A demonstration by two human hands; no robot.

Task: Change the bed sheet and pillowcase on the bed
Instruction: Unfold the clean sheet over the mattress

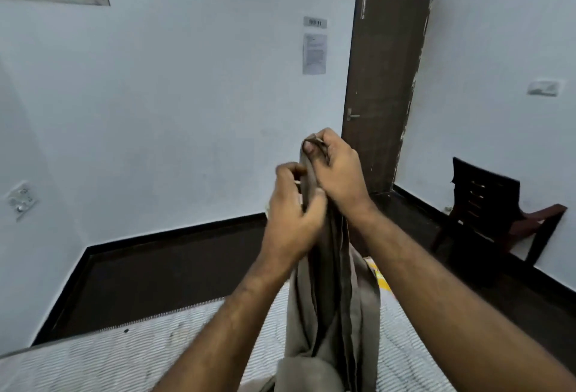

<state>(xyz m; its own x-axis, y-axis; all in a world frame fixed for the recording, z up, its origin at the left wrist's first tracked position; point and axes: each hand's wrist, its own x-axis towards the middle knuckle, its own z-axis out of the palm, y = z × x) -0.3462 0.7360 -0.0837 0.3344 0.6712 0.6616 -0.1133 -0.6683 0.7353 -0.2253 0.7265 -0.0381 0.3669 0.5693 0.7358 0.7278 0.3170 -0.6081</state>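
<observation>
1. The right hand point(338, 170) pinches the top hem of the grey-brown cloth point(330, 292), thumb against fingers, high above the mattress point(140, 357).
2. The left hand point(291, 214) curls around the same cloth just below, probably searching for an edge or opening.
3. The cloth hangs down to the mattress; sheet or pillowcase, I cannot tell.

A small grey wall plate point(315, 22) beside the door point(385, 86) seems to end in "11".
</observation>
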